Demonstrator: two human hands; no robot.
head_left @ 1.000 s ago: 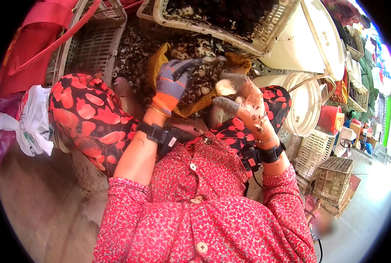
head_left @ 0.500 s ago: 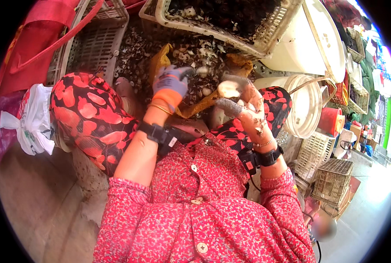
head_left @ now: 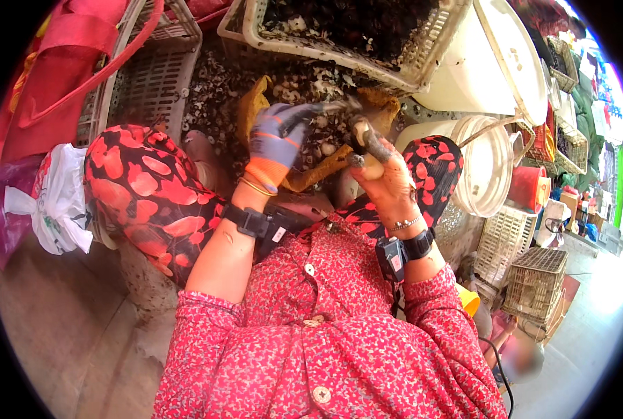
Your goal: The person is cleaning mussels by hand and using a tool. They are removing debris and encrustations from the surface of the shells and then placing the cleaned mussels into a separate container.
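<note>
My left hand [head_left: 278, 136], in a grey and orange glove, is closed around a thin knife-like tool [head_left: 334, 105] that points right, toward my other hand. Most of the tool is hidden by the glove. My right hand [head_left: 389, 178] is bare but for dark grey finger covers. Its fingers are closed on a pale shellfish [head_left: 362, 131], partly covered by them, and something pale also shows in the palm. Both hands are raised over my lap, close together but apart. Beneath and beyond them lies a heap of broken shells and dark bits [head_left: 311, 87], with yellow-brown material [head_left: 252, 105] around it.
A plastic crate [head_left: 311, 47] of dark shellfish stands beyond the heap. Another crate [head_left: 150, 84] is at the left, beside red material [head_left: 70, 66]. White buckets [head_left: 489, 167] stand to the right, with stacked crates [head_left: 535, 279] farther off. A white bag [head_left: 60, 199] is near my left knee.
My left hand has moved slightly right and turned, so the tool points at my right hand. My right hand has shifted left, its fingers curling and the pale shellfish turned more edge-on.
</note>
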